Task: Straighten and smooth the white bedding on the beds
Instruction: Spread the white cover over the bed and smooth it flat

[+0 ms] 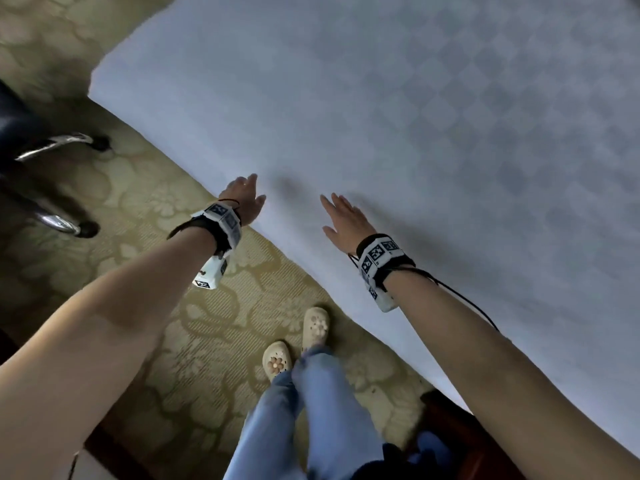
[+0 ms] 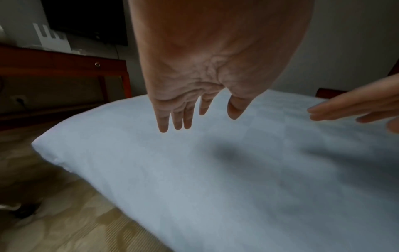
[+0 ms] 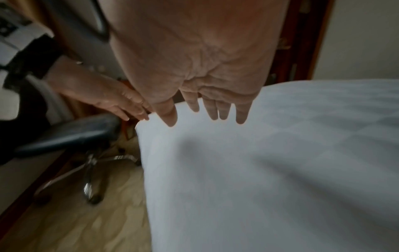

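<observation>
Both hands are flat, fingers straight and slightly spread, holding nothing. Left hand (image 1: pixel 246 198) is at the near edge of the white bedding (image 1: pixel 398 133), palm down; the left wrist view shows its fingers (image 2: pixel 177 117) hanging above the cloth with a dark shadow under them, so contact cannot be confirmed. Right hand (image 1: pixel 343 220) is further in on the bedding, palm down, just beside the left, with a gap between them. Right wrist view shows its fingers (image 3: pixel 215 109) extended over the cloth, shadow below; touching or not, cannot tell.

Bedding covers the bed and fills the upper right of the head view. It is white with a faint woven checker pattern and lies mostly flat. Its corner (image 1: pixel 100 81) sits at upper left and its near edge runs diagonally down to the right. Frames are blurry.

Each wrist carries a black strap with a white marker-tagged camera unit, left (image 1: pixel 221 230) and right (image 1: pixel 379 261). A black cable (image 1: pixel 464 299) trails from the right one along the forearm.

Floor is patterned beige-green carpet (image 1: pixel 145 306). Person's feet in cream clogs (image 1: pixel 298 344) and blue jeans (image 1: pixel 311 410) stand beside the bed. An office chair with a dark seat (image 3: pixel 71 131) and chrome base (image 1: pixel 59 147) stands off the bed's corner. A reddish wooden desk (image 2: pixel 64 68) with a dark screen (image 2: pixel 86 20) above it shows in the left wrist view.
</observation>
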Demonstrator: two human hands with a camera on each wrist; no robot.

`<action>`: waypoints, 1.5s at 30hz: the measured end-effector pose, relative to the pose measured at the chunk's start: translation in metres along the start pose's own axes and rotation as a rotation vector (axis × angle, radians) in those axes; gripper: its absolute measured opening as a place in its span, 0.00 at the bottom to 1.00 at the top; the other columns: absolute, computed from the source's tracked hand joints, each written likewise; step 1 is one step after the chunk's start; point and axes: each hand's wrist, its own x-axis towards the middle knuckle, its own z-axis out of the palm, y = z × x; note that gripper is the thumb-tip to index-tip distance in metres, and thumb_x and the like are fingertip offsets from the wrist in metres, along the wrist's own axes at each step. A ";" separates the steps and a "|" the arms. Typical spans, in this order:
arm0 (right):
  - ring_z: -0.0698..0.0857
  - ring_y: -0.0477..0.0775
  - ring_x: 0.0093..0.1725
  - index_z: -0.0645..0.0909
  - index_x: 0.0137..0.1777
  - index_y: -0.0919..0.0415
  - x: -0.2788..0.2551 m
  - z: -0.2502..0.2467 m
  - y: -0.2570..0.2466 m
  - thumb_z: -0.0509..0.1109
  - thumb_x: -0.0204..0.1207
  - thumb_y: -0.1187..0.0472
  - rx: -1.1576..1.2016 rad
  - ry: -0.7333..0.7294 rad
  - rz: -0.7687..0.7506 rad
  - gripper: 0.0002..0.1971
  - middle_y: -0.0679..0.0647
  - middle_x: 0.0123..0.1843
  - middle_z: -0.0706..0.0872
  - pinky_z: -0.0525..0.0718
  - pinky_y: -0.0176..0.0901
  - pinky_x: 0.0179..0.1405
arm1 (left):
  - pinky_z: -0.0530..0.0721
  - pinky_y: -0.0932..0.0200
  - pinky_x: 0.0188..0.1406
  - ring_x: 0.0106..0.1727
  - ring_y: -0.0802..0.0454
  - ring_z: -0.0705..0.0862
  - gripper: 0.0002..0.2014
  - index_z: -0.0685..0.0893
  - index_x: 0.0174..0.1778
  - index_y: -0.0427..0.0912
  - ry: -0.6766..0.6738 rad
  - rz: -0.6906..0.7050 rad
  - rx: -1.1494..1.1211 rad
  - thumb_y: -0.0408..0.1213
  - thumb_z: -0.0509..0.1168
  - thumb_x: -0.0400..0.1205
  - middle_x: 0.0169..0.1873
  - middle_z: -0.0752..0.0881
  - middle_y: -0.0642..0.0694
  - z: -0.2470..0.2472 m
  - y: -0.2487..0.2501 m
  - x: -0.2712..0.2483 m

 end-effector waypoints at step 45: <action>0.60 0.59 0.82 0.52 0.84 0.61 0.279 -0.331 -0.289 0.56 0.85 0.49 0.427 0.276 0.276 0.32 0.60 0.83 0.60 0.60 0.53 0.81 | 0.66 0.40 0.76 0.78 0.35 0.64 0.31 0.51 0.83 0.44 0.115 0.160 0.029 0.47 0.55 0.86 0.79 0.61 0.35 -0.503 -0.249 0.206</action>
